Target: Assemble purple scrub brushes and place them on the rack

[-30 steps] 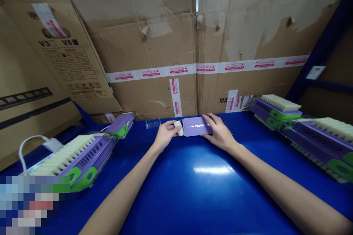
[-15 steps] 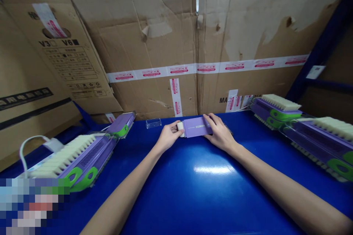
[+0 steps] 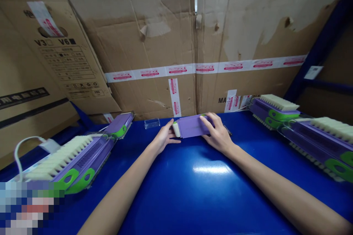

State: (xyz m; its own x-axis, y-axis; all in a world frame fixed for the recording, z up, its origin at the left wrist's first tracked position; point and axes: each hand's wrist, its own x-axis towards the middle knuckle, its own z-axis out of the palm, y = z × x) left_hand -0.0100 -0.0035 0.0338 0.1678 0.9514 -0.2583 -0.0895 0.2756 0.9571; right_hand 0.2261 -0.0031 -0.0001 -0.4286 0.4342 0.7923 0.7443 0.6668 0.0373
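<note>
A flat purple cleaning brush (image 3: 192,126) is held level a little above the blue tabletop. Its left end carries a white bristle block (image 3: 176,129), and bits of green show at its edges. My right hand (image 3: 219,132) grips the right end, thumb below and fingers over the top, covering that end. At the left end, my left hand (image 3: 164,137) has its fingers spread around the white block. The fingertips lie beside it, perhaps touching, without closing on it. A small clear plastic cover (image 3: 152,123) lies on the table left of my left hand.
Larger purple-and-green brushes with cream bristles stand on the left (image 3: 79,158) and the right (image 3: 322,143). A white cable (image 3: 20,154) loops at far left. Cardboard sheets (image 3: 149,44) wall off the back of the blue table (image 3: 176,198). A blue post (image 3: 317,44) rises at right.
My left fingers have let go of the white block and spread apart. The brush has turned over in my right hand: the face with printed lettering no longer shows.
</note>
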